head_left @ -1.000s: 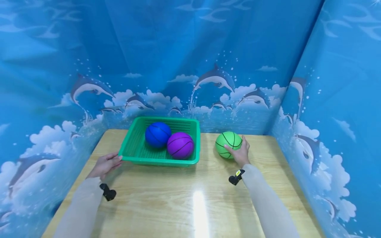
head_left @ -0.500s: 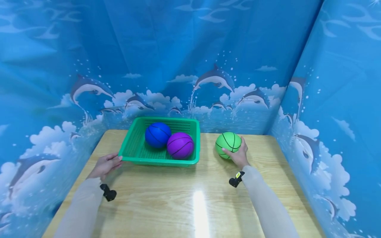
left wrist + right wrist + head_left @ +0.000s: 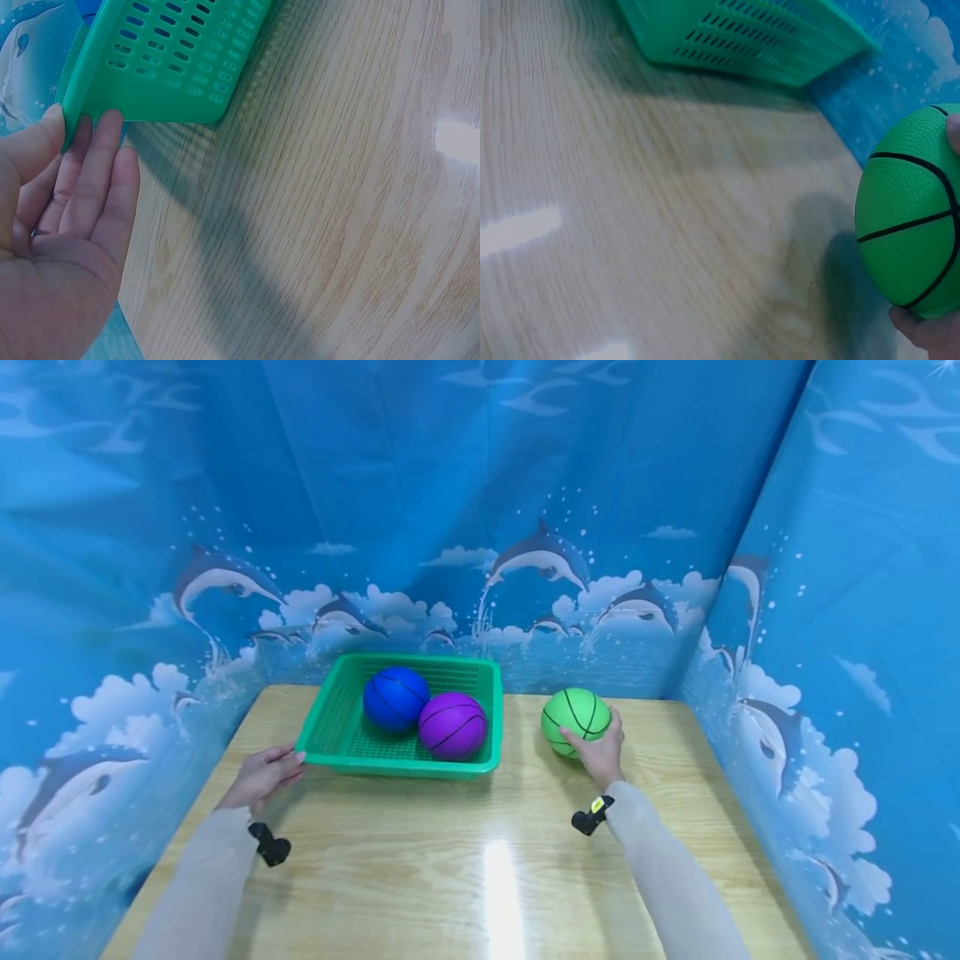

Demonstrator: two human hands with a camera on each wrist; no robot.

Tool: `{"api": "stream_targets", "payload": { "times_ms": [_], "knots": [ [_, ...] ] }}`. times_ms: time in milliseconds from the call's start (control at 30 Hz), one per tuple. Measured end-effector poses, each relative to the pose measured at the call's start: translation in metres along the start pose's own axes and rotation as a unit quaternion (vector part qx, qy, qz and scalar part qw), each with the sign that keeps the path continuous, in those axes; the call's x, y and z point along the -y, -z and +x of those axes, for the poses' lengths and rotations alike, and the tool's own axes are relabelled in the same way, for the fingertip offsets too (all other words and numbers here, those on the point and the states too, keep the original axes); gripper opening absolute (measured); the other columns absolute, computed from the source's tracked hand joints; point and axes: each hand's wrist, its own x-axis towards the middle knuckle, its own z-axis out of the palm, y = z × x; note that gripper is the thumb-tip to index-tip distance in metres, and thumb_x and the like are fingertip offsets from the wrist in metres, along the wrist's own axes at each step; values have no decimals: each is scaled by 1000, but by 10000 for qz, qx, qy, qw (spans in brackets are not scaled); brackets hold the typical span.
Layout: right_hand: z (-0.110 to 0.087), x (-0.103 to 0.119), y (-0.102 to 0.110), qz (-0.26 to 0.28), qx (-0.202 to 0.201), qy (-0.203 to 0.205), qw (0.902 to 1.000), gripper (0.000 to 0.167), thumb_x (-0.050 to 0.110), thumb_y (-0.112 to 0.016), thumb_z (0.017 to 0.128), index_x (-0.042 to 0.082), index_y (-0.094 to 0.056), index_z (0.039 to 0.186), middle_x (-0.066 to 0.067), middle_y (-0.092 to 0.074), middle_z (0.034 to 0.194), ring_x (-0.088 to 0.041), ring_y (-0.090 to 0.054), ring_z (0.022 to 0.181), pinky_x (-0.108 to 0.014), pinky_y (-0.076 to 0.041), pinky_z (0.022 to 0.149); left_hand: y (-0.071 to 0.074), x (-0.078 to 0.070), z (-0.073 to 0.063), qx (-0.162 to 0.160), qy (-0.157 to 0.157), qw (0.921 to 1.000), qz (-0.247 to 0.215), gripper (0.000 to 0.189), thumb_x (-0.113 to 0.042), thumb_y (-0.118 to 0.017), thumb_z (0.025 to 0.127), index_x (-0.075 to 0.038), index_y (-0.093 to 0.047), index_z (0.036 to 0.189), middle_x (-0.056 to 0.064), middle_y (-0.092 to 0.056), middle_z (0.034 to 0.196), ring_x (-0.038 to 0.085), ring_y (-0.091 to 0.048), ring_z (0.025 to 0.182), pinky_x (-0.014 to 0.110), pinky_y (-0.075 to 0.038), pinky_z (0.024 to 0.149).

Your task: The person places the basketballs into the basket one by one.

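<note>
My left hand (image 3: 264, 774) pinches the near-left corner of a green plastic basket (image 3: 405, 768), thumb over the rim and fingers beneath it, as the left wrist view shows. Inside the basket, a blue ball (image 3: 396, 699) and a purple ball (image 3: 453, 727) lie side by side toward the right, both marked with basketball lines. To the right of the basket, my right hand (image 3: 605, 753) grips a light green toy basketball (image 3: 576, 720) from its right side. Thumb and fingers stand on opposite sides of that ball (image 3: 907, 217) in the right wrist view.
Everything stands on a light wood-grain table (image 3: 405, 868) with a bright glare streak at the front. Blue dolphin-print curtains (image 3: 480, 527) close in the back and both sides. The basket and the green ball are near the table's back edge.
The green ball has turned a little in my right hand, its black lines lying differently, and the thumb sits slightly further left. The left hand, basket and other balls keep their places.
</note>
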Motion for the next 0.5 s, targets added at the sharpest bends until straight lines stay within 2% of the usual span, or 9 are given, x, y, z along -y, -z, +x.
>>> {"api": "stream_targets", "payload": {
  "times_ms": [67,133,200,267,367,433,500],
  "knots": [
    [-1,6,0,100,73,102,9999,118,48,-84,70,27,-3,154,-18,-14,152,-40,-29,136,-62,-32,111,0,-1,0,7,11,10000,11,71,-19,-55,99,4,-13,151,17,-48,131,-4,-64,86,33,-45,106],
    [-3,13,0,204,136,182,9995,119,50,-83,69,29,-3,154,-17,-13,153,-40,-29,136,-61,-32,111,-1,-1,0,1,22,10000,42,71,-20,-54,99,3,-12,152,26,-33,143,-5,-63,86,34,-44,107],
    [-6,21,-1,301,170,213,9992,118,51,-83,69,32,-2,154,-15,-13,154,-40,-29,136,-60,-32,112,-2,-1,0,6,26,10000,68,71,-20,-54,100,3,-11,152,28,-25,148,-6,-63,86,34,-44,107],
    [-10,29,-3,347,192,275,9988,117,50,-83,70,36,-2,153,-14,-14,155,-40,-29,136,-60,-32,112,-2,-1,0,-11,41,10000,36,71,-19,-54,99,3,-12,152,27,-30,144,-6,-63,85,33,-45,106],
    [-16,40,-8,402,209,363,9983,114,50,-83,70,41,-4,152,-11,-15,155,-38,-30,136,-59,-33,112,-1,0,0,-36,35,10000,-20,72,-19,-56,99,4,-13,151,15,-49,128,-4,-64,85,32,-46,105],
    [-21,47,-11,441,236,444,9978,113,49,-83,70,43,-6,151,-10,-16,155,-37,-31,135,-58,-33,111,0,0,0,-68,39,9999,-82,71,-18,-57,98,4,-15,151,3,-54,115,-4,-64,85,32,-47,104],
    [-25,54,-15,508,274,537,9969,112,48,-83,70,44,-7,151,-9,-17,154,-36,-32,135,-58,-34,111,0,0,-1,-60,40,9999,-78,71,-19,-57,98,4,-15,151,-4,-55,109,-4,-64,85,32,-47,104]
  ]
}}
